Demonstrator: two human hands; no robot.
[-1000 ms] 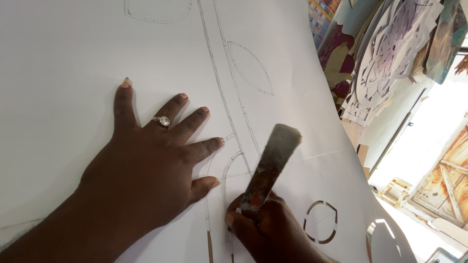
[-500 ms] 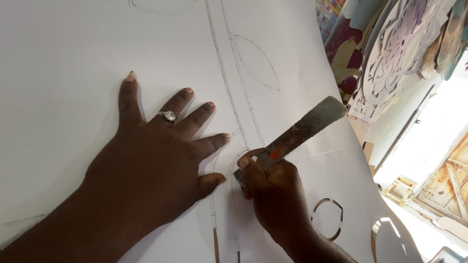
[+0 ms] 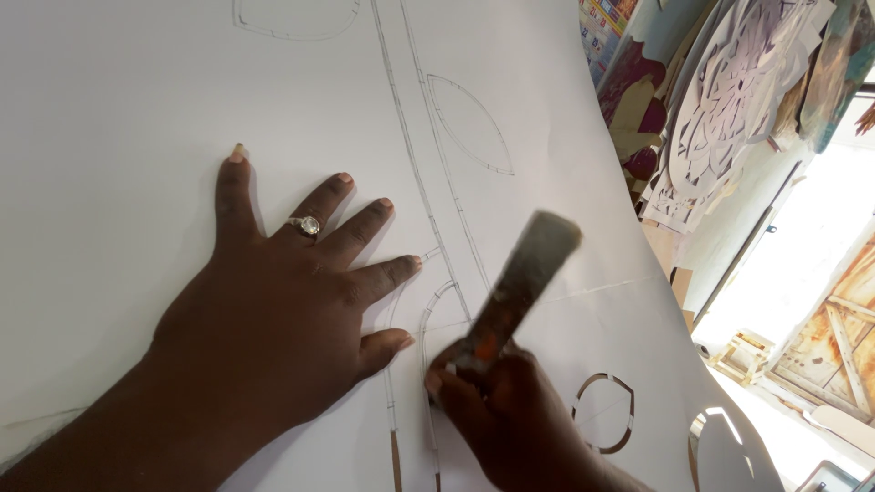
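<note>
A large white paper sheet (image 3: 137, 91) is covering the work surface, with cut-out paper patterns (image 3: 729, 109) leaning at three o'clock. The left hand (image 3: 273, 319) is lying open and flat, fingers spread toward twelve o'clock, pressing the sheet down. The right hand (image 3: 510, 419) is closing around a blurred flat-bladed cutting tool (image 3: 519, 282), its long axis running toward one o'clock. The tool's working end is sitting at the pencilled curved outline (image 3: 428, 319), just beside the left thumb, nearer the right hand.

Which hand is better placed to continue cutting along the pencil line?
Right hand: it grips the blurred cutting tool at the line. The left hand lies flat on the white sheet.
</note>
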